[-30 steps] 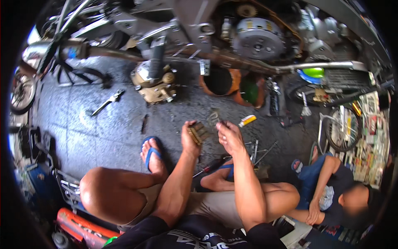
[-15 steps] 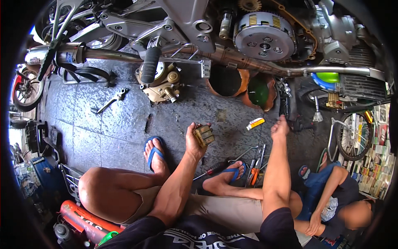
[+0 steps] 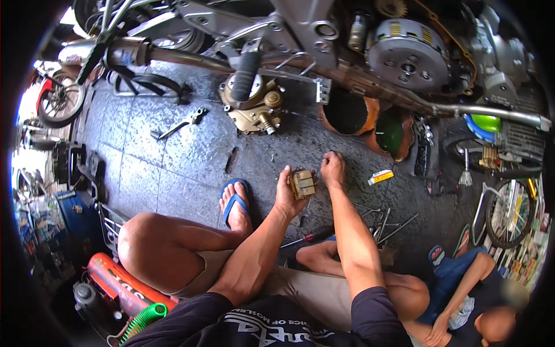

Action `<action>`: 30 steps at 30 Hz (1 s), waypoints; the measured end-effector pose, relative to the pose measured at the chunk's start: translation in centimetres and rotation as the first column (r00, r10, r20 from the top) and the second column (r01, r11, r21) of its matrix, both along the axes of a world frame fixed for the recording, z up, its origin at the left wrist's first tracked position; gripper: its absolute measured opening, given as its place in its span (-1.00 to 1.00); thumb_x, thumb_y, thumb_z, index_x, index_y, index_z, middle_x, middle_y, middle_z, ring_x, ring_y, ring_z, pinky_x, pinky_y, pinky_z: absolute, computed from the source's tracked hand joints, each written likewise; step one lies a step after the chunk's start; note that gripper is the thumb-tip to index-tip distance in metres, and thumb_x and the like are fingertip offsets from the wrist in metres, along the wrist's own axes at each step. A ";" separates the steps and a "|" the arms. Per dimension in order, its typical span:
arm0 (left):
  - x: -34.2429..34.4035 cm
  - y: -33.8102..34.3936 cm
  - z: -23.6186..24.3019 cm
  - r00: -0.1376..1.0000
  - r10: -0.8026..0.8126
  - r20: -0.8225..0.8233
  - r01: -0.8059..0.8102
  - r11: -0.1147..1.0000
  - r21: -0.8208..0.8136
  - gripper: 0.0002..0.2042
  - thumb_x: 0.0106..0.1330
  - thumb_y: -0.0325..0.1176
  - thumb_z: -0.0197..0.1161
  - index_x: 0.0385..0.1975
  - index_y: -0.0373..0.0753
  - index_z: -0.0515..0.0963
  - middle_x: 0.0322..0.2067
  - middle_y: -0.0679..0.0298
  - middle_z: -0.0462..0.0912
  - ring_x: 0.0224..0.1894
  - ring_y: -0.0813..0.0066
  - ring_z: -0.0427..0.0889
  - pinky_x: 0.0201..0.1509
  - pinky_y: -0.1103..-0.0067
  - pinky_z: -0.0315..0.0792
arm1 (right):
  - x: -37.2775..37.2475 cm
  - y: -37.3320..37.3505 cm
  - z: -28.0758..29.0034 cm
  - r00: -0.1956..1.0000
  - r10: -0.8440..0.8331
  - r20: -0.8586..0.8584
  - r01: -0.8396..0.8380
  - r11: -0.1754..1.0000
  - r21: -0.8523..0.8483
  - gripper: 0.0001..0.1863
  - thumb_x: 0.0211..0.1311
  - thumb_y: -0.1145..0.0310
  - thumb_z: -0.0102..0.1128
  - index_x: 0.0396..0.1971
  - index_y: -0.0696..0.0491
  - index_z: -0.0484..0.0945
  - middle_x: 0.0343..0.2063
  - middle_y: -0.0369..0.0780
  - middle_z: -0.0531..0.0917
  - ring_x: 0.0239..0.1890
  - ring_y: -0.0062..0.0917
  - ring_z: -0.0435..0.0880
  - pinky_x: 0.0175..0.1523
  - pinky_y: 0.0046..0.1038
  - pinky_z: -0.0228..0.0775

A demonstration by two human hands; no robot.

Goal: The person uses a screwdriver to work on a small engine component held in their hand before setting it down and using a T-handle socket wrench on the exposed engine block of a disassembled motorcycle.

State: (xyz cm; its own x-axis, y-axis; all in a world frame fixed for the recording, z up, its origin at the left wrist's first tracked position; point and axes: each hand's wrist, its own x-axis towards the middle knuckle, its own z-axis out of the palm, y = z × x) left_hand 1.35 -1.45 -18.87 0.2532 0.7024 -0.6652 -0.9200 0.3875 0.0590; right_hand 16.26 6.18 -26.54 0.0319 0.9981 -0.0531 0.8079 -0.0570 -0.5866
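Note:
My left hand point(image 3: 287, 194) is closed around a blocky tan-and-brass part point(image 3: 303, 184) with rectangular pads, held above the floor. Its exact kind I cannot make out. Just right of it, my right hand point(image 3: 333, 169) is closed with the fingers curled in. Whatever those fingers may hold is hidden. The two hands are close together but apart. Farther off stands a motorcycle engine with a round silver clutch point(image 3: 408, 55) exposed. A brass-coloured engine cover point(image 3: 254, 109) lies on the floor beneath the footpeg.
A wrench-like metal lever point(image 3: 179, 123) lies at the left on the tiled floor. A yellow-and-white small box point(image 3: 381, 177) is to the right, with cut-open containers point(image 3: 393, 134) behind it. Several tools point(image 3: 393, 225) lie by my right leg. Another person point(image 3: 462, 295) sits at lower right.
My right hand has come leftward from beyond the small box to beside my left hand. The left hand still holds the tan part. The whole view has shifted.

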 end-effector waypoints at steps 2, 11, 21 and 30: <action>0.0 0.1 -0.3 0.999 0.008 -0.034 -0.008 1.000 0.008 -0.46 0.33 0.17 -0.03 -0.09 -0.25 0.50 -0.10 0.06 0.63 -0.04 0.14 0.59 0.10 0.24 0.45 | -0.1 -0.5 0.7 1.000 0.001 -0.026 0.001 0.999 0.052 -0.85 0.09 0.49 0.17 -0.30 0.09 0.58 -0.28 -0.03 0.59 -0.17 -0.02 0.57 -0.06 -0.14 0.43; 0.8 0.5 -2.0 0.945 0.061 -0.322 -0.033 0.995 0.092 -0.50 0.42 0.10 0.00 -0.08 -0.31 0.45 -0.22 0.12 0.61 -0.15 0.26 0.61 0.01 0.29 0.50 | -0.3 -4.1 9.1 0.802 -0.188 -0.567 -0.183 0.826 -0.533 -0.34 0.04 0.10 0.41 0.06 0.22 0.47 -0.18 -0.19 0.64 -0.12 -0.49 0.59 0.03 -0.46 0.40; 1.5 0.1 0.1 0.914 0.043 -0.403 -0.023 0.998 0.055 -0.41 0.36 0.12 0.13 -0.18 -0.47 0.53 -0.26 0.11 0.63 -0.24 0.39 0.63 -0.09 0.49 0.53 | -2.6 -7.3 11.4 0.934 -0.091 -0.346 0.005 0.971 -0.241 -0.48 0.04 0.38 0.41 -0.01 0.26 0.45 -0.27 -0.09 0.68 -0.25 -0.43 0.68 -0.13 -0.42 0.52; 1.9 -0.1 1.3 0.962 0.056 -0.266 -0.046 0.998 0.045 -0.37 0.36 0.19 0.05 -0.20 -0.45 0.56 -0.25 0.10 0.64 -0.23 0.32 0.64 -0.06 0.44 0.53 | -3.0 -8.4 11.1 0.945 -0.093 -0.315 0.056 0.991 -0.124 -0.50 0.00 0.31 0.41 -0.05 0.17 0.49 -0.19 -0.02 0.64 -0.14 -0.17 0.64 -0.01 -0.27 0.47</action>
